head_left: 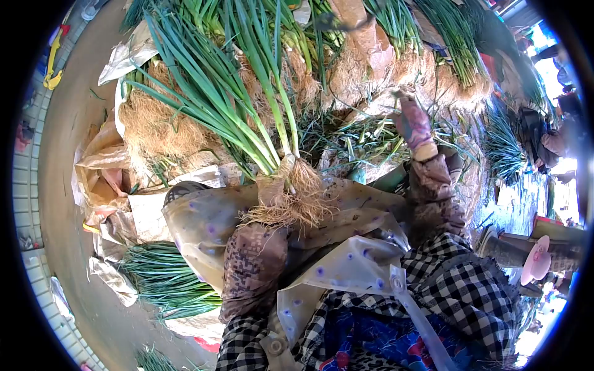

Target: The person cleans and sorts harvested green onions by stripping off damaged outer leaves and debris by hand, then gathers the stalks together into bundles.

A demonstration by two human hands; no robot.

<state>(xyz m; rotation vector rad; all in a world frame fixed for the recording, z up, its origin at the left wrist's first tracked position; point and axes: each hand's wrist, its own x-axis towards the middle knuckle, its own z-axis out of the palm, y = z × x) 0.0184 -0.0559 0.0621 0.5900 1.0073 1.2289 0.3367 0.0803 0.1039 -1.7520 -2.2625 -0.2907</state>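
Note:
My left hand (270, 190), in a dirty brownish glove, is closed round a small bunch of green onions (263, 133) near its root end. Their long leaves point up and to the left, and the tangled tan roots (303, 201) hang over my lap. My right hand (413, 120), in a pinkish patterned glove, is raised on the right above a litter of cut leaves (377, 139). Its fingers look pressed together; whether something small is between them I cannot make out. A clear dotted plastic apron (346, 266) covers my lap.
Piles of green onions with roots (164, 120) lie in front, leaves away from me. Another bundle (173, 278) lies at lower left by crumpled paper sacks (102, 161). More onions (504, 145) and other people stand at the right. A pink hat-like disc (536, 260) shows there too.

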